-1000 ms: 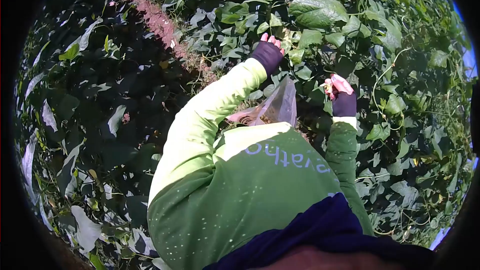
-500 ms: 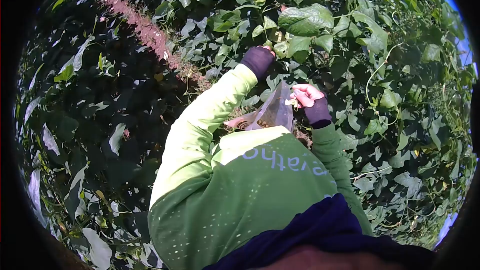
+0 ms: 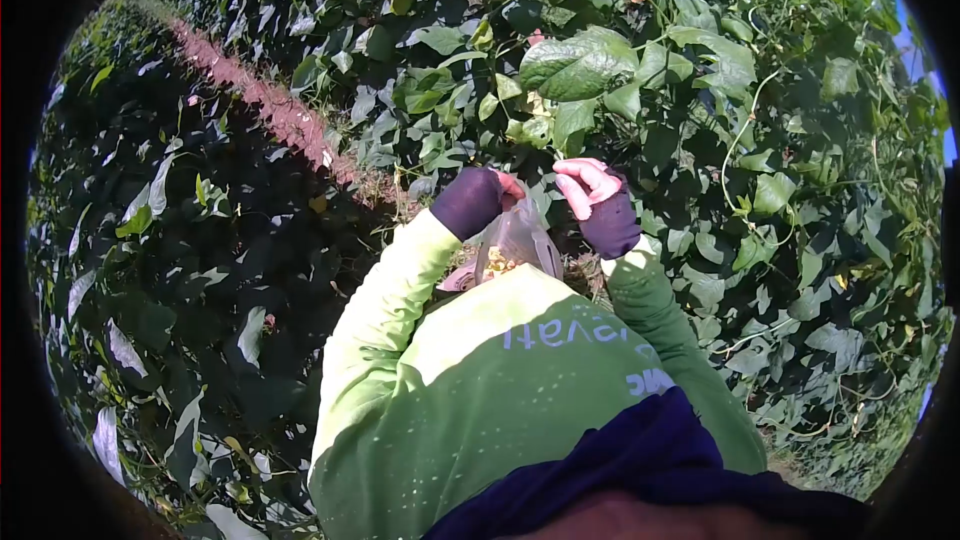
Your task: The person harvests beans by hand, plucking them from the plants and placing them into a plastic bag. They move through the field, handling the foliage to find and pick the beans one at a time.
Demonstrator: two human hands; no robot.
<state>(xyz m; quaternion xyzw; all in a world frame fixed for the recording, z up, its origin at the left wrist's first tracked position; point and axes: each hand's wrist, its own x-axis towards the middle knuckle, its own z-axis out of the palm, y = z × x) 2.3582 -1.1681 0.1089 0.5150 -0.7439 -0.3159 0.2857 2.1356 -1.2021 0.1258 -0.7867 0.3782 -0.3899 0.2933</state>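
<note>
A clear plastic bag [image 3: 527, 237] with small yellowish pieces inside hangs in front of my body, its top raised between my two hands. At the bag's upper left edge is my left hand [image 3: 485, 198], in a dark fingerless covering. Its fingers are curled closed, and what they pinch is hidden. My right hand [image 3: 596, 202], covered likewise, is just right of the bag's top. Its thumb and fingers are pressed together, and whatever lies between them is too small to name.
Leafy vines surround me, with a large sunlit leaf [image 3: 578, 64] beyond my hands. A reddish soil path [image 3: 270, 105] runs away at the upper left. A curling vine stem [image 3: 738, 145] stands to the right.
My left hand has drawn back from the leaves, down and left to the bag. My right hand has shifted slightly up and left. The pale flower-like piece at its fingertips no longer shows clearly.
</note>
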